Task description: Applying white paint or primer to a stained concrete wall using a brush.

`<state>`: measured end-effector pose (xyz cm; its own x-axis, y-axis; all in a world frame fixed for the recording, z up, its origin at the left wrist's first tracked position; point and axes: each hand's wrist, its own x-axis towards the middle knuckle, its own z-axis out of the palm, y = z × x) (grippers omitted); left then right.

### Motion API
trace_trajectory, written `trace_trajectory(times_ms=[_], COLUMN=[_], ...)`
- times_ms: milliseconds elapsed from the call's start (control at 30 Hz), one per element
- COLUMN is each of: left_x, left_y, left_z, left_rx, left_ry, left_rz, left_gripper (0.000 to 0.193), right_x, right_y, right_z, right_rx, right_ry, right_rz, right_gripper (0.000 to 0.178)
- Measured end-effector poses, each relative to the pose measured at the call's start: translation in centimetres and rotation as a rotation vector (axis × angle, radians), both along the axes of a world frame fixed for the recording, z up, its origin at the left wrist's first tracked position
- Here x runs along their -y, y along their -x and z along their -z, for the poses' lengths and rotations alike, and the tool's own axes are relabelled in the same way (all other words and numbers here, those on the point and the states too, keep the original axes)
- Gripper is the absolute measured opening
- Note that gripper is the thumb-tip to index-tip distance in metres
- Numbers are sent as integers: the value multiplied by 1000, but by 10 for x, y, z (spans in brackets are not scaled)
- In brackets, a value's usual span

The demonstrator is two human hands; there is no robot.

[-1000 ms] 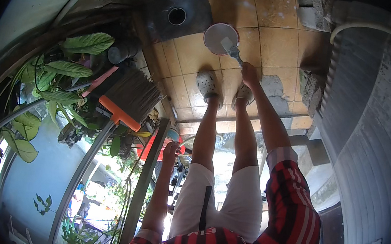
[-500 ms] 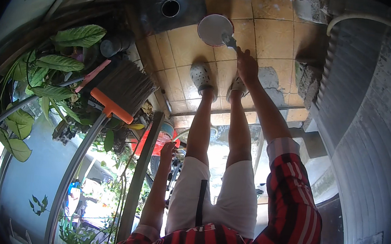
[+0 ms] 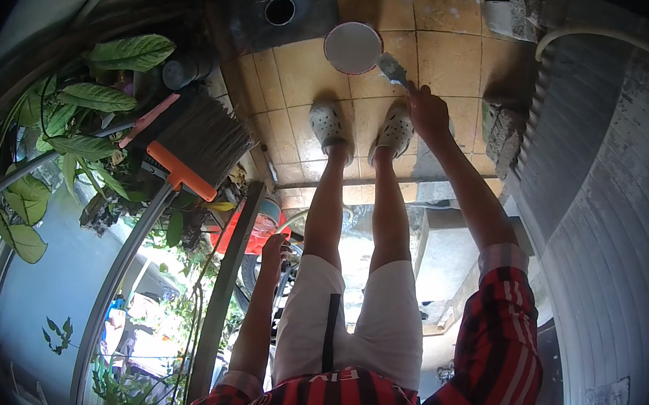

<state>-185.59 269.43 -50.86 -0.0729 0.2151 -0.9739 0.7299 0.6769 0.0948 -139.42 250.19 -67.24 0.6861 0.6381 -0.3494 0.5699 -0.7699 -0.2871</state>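
My right hand [image 3: 428, 114] is closed around the handle of a flat, grey-headed hand tool [image 3: 393, 69] that looks like a paintbrush. Its head points up and left, just off the rim of a round white bucket [image 3: 353, 47] with a red edge. Pale, smooth content shows inside this bucket. It stands on the tiled floor in front of my grey clogs [image 3: 393, 130]. My left hand [image 3: 274, 249] hangs low beside my left leg, near a wooden post, fingers loosely bent and apart. Nothing can be seen in it.
An orange-headed broom [image 3: 184, 172] leans on the left, bristles up, among leafy plants [image 3: 96, 100]. A dark round hole [image 3: 280, 11] lies left of the bucket. Broken blocks [image 3: 502, 135] and a corrugated panel [image 3: 601, 234] line the right. Behind the post is a red basin [image 3: 260, 237].
The grey-headed tool has come out of the bucket's mouth and moved right past its rim with my right hand. My left hand stays low by my leg.
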Motion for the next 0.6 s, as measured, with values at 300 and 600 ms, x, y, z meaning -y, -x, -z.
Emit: trace_trajectory(times_ms=[300,600], left_x=[5,-3], left_y=[-14,23], left_z=[2,2], left_rx=[-28,45], left_ry=[13,-128], left_rz=[-55,-40], left_gripper=[24,20], right_x=[12,15], right_y=[3,17], right_z=[85,-25], right_rx=[-505,-743], right_ry=[-318,-594], right_rz=[571,991], right_gripper=[38,34])
